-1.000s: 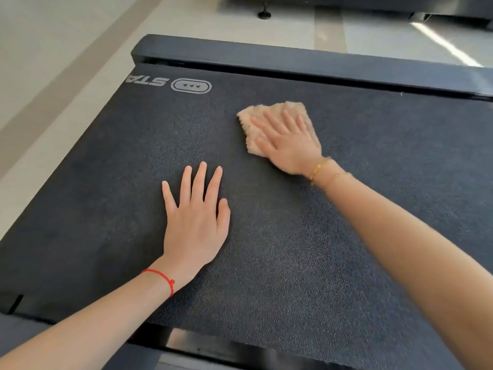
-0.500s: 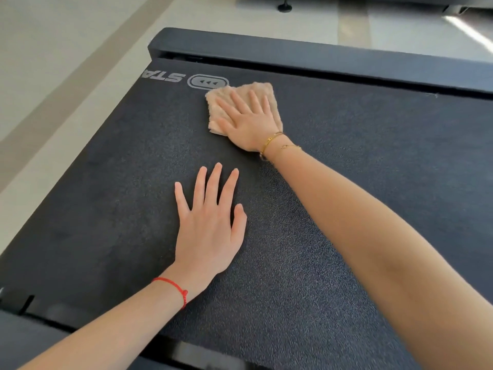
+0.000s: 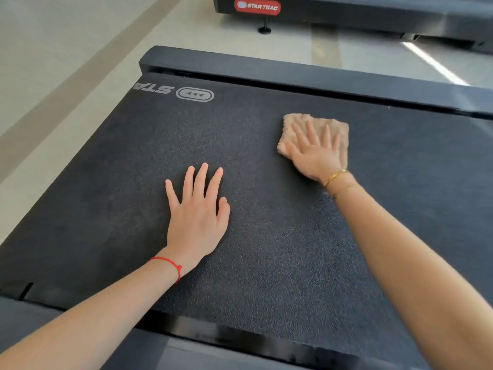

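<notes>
A dark textured treadmill belt [image 3: 266,263] fills the middle of the head view. A folded beige cloth [image 3: 338,129] lies on the belt at the upper right. My right hand [image 3: 314,153] presses flat on the cloth with straight, spread fingers. My left hand [image 3: 197,209] rests flat on the bare belt near the middle, fingers straight and spread, holding nothing. A red string circles the left wrist and gold bracelets the right.
The treadmill's dark side rail [image 3: 293,68] runs along the far edge and another rail [image 3: 186,351] along the near edge. A printed logo [image 3: 194,94] marks the belt's far left. Pale floor [image 3: 66,62] lies to the left. A second treadmill base [image 3: 346,12] stands beyond.
My right hand slid the cloth left toward the logo, then back right across the belt. My left hand stayed flat in place.
</notes>
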Demonstrator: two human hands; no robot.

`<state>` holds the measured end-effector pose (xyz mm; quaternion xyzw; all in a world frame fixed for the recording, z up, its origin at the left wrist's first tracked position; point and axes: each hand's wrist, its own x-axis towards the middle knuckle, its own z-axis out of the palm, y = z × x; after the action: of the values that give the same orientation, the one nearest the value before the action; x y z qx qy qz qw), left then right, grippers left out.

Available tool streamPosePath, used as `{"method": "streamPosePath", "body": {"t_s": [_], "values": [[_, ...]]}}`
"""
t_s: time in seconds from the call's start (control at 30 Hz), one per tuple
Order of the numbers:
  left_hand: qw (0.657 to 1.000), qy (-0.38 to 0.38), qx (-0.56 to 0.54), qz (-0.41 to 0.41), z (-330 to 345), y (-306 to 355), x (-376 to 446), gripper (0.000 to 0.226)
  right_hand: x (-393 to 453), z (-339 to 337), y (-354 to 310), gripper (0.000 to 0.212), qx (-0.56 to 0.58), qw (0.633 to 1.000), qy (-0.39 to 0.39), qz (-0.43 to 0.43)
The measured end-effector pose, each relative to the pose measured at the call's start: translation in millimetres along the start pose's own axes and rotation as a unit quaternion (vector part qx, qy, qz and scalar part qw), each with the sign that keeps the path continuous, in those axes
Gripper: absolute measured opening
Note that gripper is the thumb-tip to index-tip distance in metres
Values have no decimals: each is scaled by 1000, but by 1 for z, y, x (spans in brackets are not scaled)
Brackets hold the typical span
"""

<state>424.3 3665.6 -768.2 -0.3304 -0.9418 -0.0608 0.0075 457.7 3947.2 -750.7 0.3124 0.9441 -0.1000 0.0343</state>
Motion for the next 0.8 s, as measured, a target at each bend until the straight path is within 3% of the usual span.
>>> {"method": "streamPosePath", "body": {"t_s": [0.2, 0.27, 0.47, 0.53, 0.7, 0.8], "values": [[1000, 9, 1, 3, 3, -2, 0, 61, -87, 28, -44, 57, -7, 983, 6, -183], [1000, 9, -1, 6, 4, -5, 0, 61, -100, 24, -22, 56, 1, 987, 12, -160], [1000, 5, -19, 6, 4, -4, 3, 61, -128, 13, 32, 56, 7, 1000, 8, 11], [1000, 10, -25, 5, 4, -3, 2, 60, -143, 15, 14, 58, 10, 1000, -4, -13], [999, 13, -40, 7, 1, -4, 0, 58, -202, 38, -44, 58, -6, 984, 10, -178], [998, 10, -53, 20, -3, -10, -2, 57, -218, 39, -32, 57, -16, 981, 16, -194]]}}
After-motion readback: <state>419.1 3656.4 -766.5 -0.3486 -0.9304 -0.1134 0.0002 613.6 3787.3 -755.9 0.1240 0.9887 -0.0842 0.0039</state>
